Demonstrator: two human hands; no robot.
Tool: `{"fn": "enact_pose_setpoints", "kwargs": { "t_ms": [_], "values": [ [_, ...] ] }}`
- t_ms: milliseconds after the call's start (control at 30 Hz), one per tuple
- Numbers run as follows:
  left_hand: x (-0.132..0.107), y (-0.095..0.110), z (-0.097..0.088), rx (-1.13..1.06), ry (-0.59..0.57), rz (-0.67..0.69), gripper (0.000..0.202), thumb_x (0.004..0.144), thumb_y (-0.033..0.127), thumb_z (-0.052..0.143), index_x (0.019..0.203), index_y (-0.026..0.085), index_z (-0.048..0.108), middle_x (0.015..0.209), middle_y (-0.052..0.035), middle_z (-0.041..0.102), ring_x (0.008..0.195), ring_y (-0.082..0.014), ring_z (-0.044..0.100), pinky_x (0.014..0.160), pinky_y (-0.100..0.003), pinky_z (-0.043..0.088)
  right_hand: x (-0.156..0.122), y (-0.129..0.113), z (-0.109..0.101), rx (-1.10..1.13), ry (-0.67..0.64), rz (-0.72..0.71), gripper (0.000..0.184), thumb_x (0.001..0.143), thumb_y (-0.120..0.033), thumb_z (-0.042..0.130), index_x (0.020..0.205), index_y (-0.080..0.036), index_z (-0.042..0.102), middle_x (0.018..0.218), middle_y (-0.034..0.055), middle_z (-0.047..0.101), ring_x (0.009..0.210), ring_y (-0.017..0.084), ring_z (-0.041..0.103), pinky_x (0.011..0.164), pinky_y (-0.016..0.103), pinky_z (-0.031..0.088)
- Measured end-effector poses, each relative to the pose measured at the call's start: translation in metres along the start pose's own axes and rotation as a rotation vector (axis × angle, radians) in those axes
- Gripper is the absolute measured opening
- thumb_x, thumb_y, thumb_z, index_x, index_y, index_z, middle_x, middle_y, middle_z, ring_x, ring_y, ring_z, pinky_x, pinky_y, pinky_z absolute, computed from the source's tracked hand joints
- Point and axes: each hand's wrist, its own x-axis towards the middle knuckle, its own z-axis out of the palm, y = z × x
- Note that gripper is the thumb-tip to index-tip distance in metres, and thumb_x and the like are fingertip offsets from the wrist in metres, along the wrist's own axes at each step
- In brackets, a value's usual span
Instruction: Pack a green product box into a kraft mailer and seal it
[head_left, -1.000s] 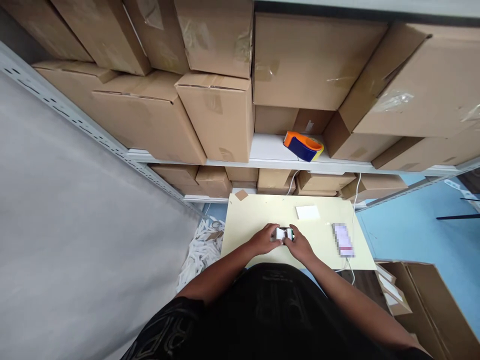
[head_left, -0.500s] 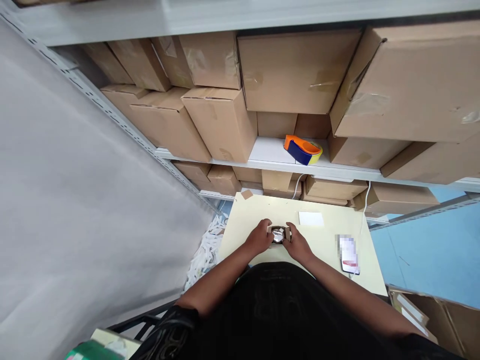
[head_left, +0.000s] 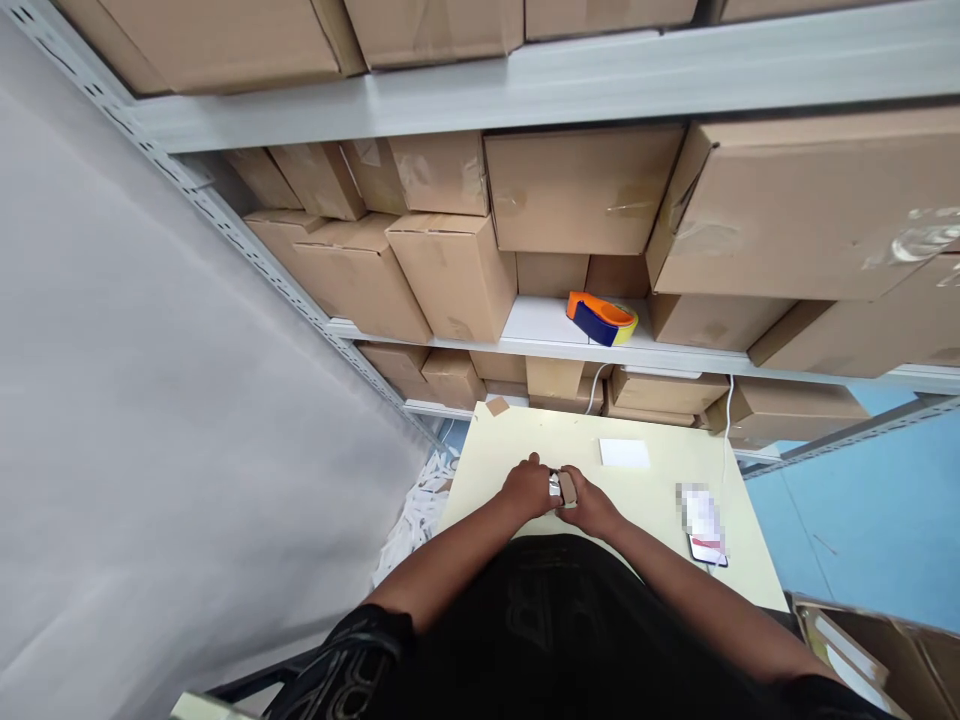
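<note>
My left hand [head_left: 527,486] and my right hand [head_left: 591,505] meet over the pale yellow table [head_left: 667,500], close to its near edge. Between them they grip a small brown cardboard box [head_left: 564,487] with a shiny silvery thing showing at its opening. Both hands have their fingers curled round the box. A white card [head_left: 624,453] lies flat on the table just beyond my right hand.
A phone [head_left: 705,522] on a white cable lies at the table's right. An orange and blue tape dispenser [head_left: 601,317] sits on the shelf [head_left: 540,320] among stacked cardboard boxes [head_left: 450,270]. White paper scraps [head_left: 412,510] litter the floor at left; an open carton [head_left: 877,660] stands at lower right.
The view has tilted upward, showing a higher shelf. My hands have drawn closer together and the small box is turned and more enclosed than before.
</note>
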Motion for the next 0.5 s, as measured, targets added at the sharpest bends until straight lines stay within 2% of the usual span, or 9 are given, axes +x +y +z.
{"fn": "enact_pose_setpoints", "kwargs": {
  "t_ms": [100,233,333,400,500],
  "values": [
    [0.007,0.006,-0.007,0.079,-0.041,-0.005,0.045,0.074,0.049,0.073,0.105,0.017,0.076,0.111,-0.0159,0.064,0.098,-0.0319,0.065,0.084,-0.042,0.052,0.003,0.002,0.006,-0.059,0.043,0.010,0.076,0.073,-0.025,0.077,0.140,-0.028,0.042,0.111,0.0054,0.071,0.091,0.024,0.067,0.076,0.031,0.045],
    [0.011,0.003,-0.021,0.115,0.035,0.050,0.038,0.077,0.041,0.070,0.104,0.015,0.076,0.112,-0.0173,0.064,0.108,-0.0356,0.062,0.093,-0.046,0.049,0.005,0.001,0.010,-0.081,0.083,0.022,0.069,0.071,-0.024,0.077,0.133,-0.029,0.046,0.112,0.0043,0.069,0.090,0.023,0.066,0.073,0.029,0.042],
    [0.014,-0.001,-0.033,0.103,-0.027,0.064,0.042,0.072,0.035,0.076,0.108,0.013,0.074,0.117,-0.0190,0.063,0.107,-0.0361,0.064,0.090,-0.044,0.051,0.008,-0.005,0.015,-0.067,0.116,0.043,0.065,0.071,-0.024,0.077,0.129,-0.028,0.048,0.108,0.0031,0.068,0.088,0.023,0.065,0.072,0.029,0.042],
    [0.016,-0.004,-0.037,0.092,-0.074,0.044,0.041,0.073,0.031,0.075,0.109,0.012,0.073,0.117,-0.0204,0.064,0.102,-0.0353,0.066,0.086,-0.043,0.052,0.012,-0.009,0.019,-0.049,0.140,0.046,0.066,0.070,-0.026,0.078,0.128,-0.027,0.048,0.107,0.0035,0.068,0.088,0.023,0.065,0.073,0.031,0.044],
    [0.016,-0.008,-0.034,0.075,-0.036,0.014,0.042,0.080,0.031,0.070,0.117,0.010,0.070,0.117,-0.0218,0.064,0.100,-0.0351,0.068,0.083,-0.042,0.053,0.018,-0.009,0.023,-0.003,0.168,0.046,0.074,0.066,-0.029,0.082,0.131,-0.027,0.047,0.115,0.0048,0.066,0.094,0.024,0.065,0.080,0.034,0.047]
  ]
}}
